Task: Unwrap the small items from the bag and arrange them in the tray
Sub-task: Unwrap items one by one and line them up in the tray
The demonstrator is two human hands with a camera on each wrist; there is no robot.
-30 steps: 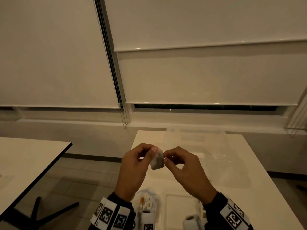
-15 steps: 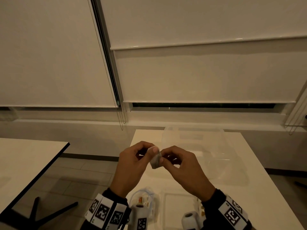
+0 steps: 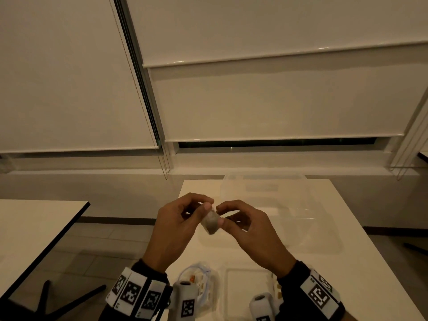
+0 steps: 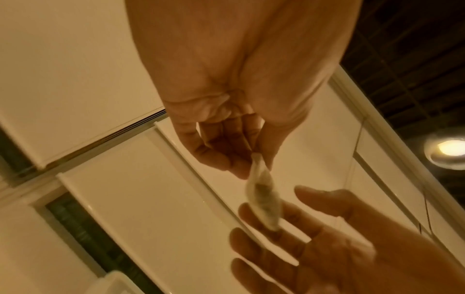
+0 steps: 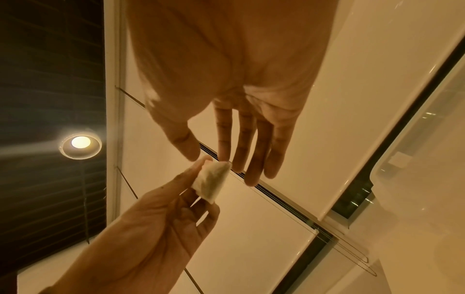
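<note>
A small pale wrapped item hangs in the air above the white table, held between both hands. My left hand pinches its upper end with thumb and forefinger; the left wrist view shows that item dangling from the pinch. My right hand pinches the item's right side, its other fingers loosely extended. The item looks like a folded triangle in the right wrist view. A clear bag with more small items lies below my wrists, next to a shallow clear tray.
A large clear plastic container stands on the table behind my hands. A second white table with a dark edge is at the left, across a tiled floor gap. Window blinds fill the wall ahead.
Both hands stay pinched on the wrapped item; it has drifted slightly left and tilted a little between the fingers. The head view has shifted a bit.
</note>
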